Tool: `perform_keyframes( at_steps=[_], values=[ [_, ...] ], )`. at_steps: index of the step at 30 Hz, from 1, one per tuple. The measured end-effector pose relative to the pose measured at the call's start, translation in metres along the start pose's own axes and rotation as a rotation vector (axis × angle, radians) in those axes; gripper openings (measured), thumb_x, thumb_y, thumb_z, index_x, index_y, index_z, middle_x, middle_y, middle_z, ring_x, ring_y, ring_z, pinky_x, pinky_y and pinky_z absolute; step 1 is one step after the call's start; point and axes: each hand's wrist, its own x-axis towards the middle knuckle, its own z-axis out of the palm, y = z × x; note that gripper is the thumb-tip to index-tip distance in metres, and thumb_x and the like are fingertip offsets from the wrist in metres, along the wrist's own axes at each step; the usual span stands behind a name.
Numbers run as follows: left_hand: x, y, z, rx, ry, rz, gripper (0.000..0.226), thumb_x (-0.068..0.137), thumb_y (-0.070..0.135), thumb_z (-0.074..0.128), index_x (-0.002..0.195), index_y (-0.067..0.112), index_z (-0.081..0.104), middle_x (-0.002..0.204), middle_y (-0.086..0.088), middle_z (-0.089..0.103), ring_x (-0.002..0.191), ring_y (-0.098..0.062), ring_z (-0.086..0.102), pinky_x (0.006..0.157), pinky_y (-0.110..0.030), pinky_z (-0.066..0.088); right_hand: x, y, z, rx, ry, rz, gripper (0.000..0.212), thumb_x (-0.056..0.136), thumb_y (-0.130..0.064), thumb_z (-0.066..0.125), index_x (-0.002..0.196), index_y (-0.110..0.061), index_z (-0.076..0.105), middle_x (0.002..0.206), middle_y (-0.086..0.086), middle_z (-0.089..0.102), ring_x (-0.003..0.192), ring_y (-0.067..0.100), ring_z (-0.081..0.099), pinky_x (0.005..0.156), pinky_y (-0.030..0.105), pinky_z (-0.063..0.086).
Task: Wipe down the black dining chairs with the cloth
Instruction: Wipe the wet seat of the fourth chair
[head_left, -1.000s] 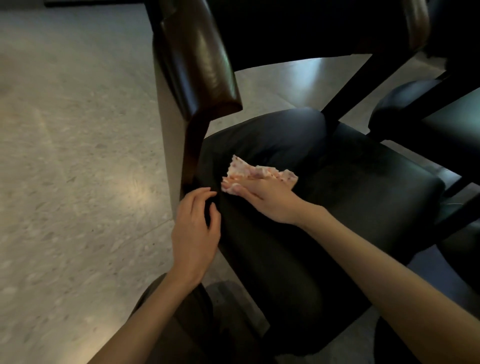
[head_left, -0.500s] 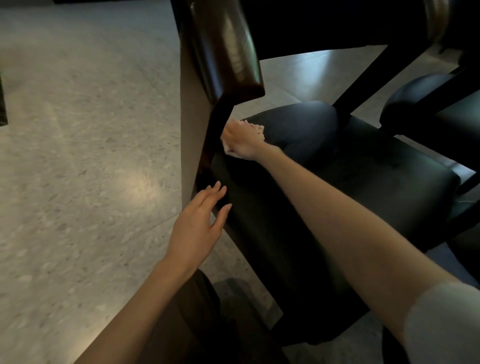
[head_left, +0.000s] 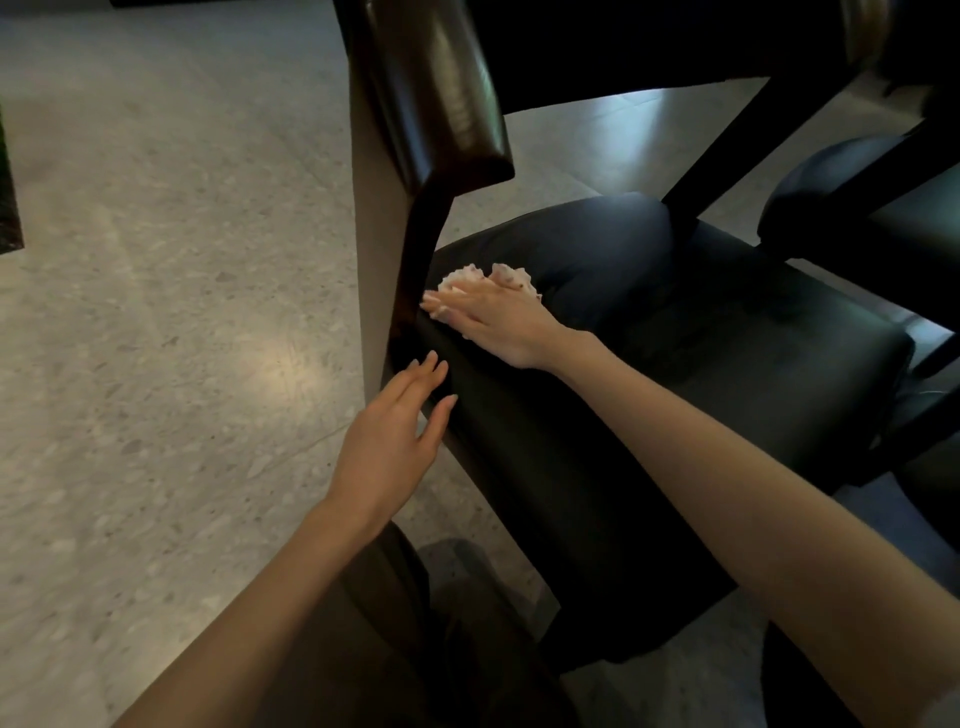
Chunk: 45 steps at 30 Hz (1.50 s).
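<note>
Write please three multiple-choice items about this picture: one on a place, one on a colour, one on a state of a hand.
1. Where does the cloth lie?
A. on the floor
B. on the chair seat, beside the back post
C. over the backrest

2. What colour is the cloth?
A. pale with small reddish marks
B. plain dark blue
C. bright green

3. How is the left hand?
A. closed around the cloth
B. open, fingers stretched, at the seat's edge
C. gripping the backrest

Answers:
1. B, since the right hand presses the cloth flat on the seat next to the dark post.
2. A, since the fabric showing past the fingers is light with reddish specks.
3. B, since its fingers are spread and hold nothing.
</note>
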Motion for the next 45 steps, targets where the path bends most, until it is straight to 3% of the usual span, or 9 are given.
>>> perform_keyframes(
  at_steps=[11,15,17,23,34,38,41,43,45],
  values=[
    [-0.008,0.007,-0.002,-0.032,-0.008,-0.039,0.046,0.099,0.008,0.044,0.144,0.019,0.041,0.152,0.006,0.035,0.139,-0.009,0.033,0.109,-0.017,0.019,-0.154,-0.046,-0.035,-0.081,-0.188,0.187,0.042,0.104,-0.041,0.028,0.141,-0.034,0.046,0.147,-0.011,0.044,0.14,0.008,0.031,0.119,0.035,0.009],
    [-0.01,0.007,-0.004,-0.064,-0.032,-0.026,0.049,0.099,0.005,0.044,0.145,0.018,0.039,0.152,0.006,0.034,0.14,-0.009,0.031,0.111,-0.017,0.018,-0.182,-0.059,-0.062,0.136,-0.207,0.4,0.03,0.1,-0.047,0.034,0.11,-0.044,0.062,0.089,-0.023,0.066,0.087,-0.006,0.057,0.084,0.024,0.035],
    [-0.01,0.007,-0.005,-0.071,-0.039,-0.02,0.049,0.098,0.004,0.045,0.144,0.018,0.04,0.151,0.005,0.036,0.14,-0.01,0.032,0.112,-0.02,0.02,-0.173,-0.059,-0.067,0.14,-0.006,0.356,0.037,0.1,-0.049,0.033,0.124,-0.039,0.06,0.083,-0.017,0.067,0.075,-0.004,0.061,0.078,0.024,0.045],
    [-0.007,0.008,-0.01,-0.034,-0.055,0.0,0.047,0.097,0.004,0.045,0.142,0.016,0.043,0.15,0.004,0.039,0.139,-0.011,0.034,0.109,-0.016,0.019,-0.068,-0.029,-0.033,0.125,0.104,0.242,0.052,0.103,-0.041,0.037,0.152,-0.027,0.027,0.157,-0.006,0.028,0.143,0.013,0.027,0.114,0.028,0.017],
    [-0.004,0.006,-0.014,-0.049,-0.051,-0.013,0.048,0.096,-0.001,0.045,0.14,0.018,0.046,0.147,0.005,0.043,0.137,-0.012,0.038,0.111,-0.022,0.024,-0.086,-0.04,0.0,0.014,-0.006,0.127,0.045,0.105,-0.037,0.031,0.148,-0.024,0.038,0.152,-0.003,0.039,0.142,0.012,0.029,0.117,0.032,0.015],
    [-0.006,0.004,-0.013,-0.079,-0.054,0.006,0.05,0.095,-0.003,0.044,0.141,0.017,0.045,0.147,0.004,0.042,0.137,-0.011,0.037,0.114,-0.027,0.027,-0.131,-0.072,-0.024,-0.059,-0.034,0.095,0.034,0.103,-0.04,0.033,0.095,-0.029,0.064,0.095,-0.005,0.066,0.088,0.008,0.061,0.089,0.027,0.044],
    [-0.005,0.004,-0.012,-0.087,-0.044,0.007,0.05,0.095,-0.004,0.045,0.14,0.017,0.046,0.146,0.004,0.043,0.136,-0.012,0.038,0.112,-0.024,0.025,-0.137,-0.071,-0.049,-0.007,0.182,0.222,0.046,0.102,-0.042,0.037,0.057,-0.031,0.044,0.048,-0.012,0.042,0.044,0.005,0.045,0.051,0.017,0.033],
    [-0.004,0.003,-0.011,-0.079,-0.04,0.005,0.05,0.094,-0.004,0.046,0.14,0.016,0.047,0.146,0.004,0.044,0.136,-0.012,0.038,0.111,-0.02,0.023,-0.127,-0.051,-0.06,0.058,0.329,0.265,0.042,0.102,-0.044,0.035,0.066,-0.032,0.052,0.051,-0.011,0.047,0.046,0.001,0.047,0.055,0.025,0.037],
    [-0.004,0.003,-0.01,-0.067,-0.047,0.006,0.05,0.095,-0.004,0.046,0.14,0.016,0.046,0.146,0.004,0.043,0.137,-0.012,0.038,0.11,-0.019,0.022,-0.109,-0.022,-0.064,0.056,0.288,0.33,0.038,0.103,-0.047,0.03,0.111,-0.03,0.063,0.099,-0.002,0.069,0.092,0.0,0.062,0.09,0.037,0.048]
  ],
)
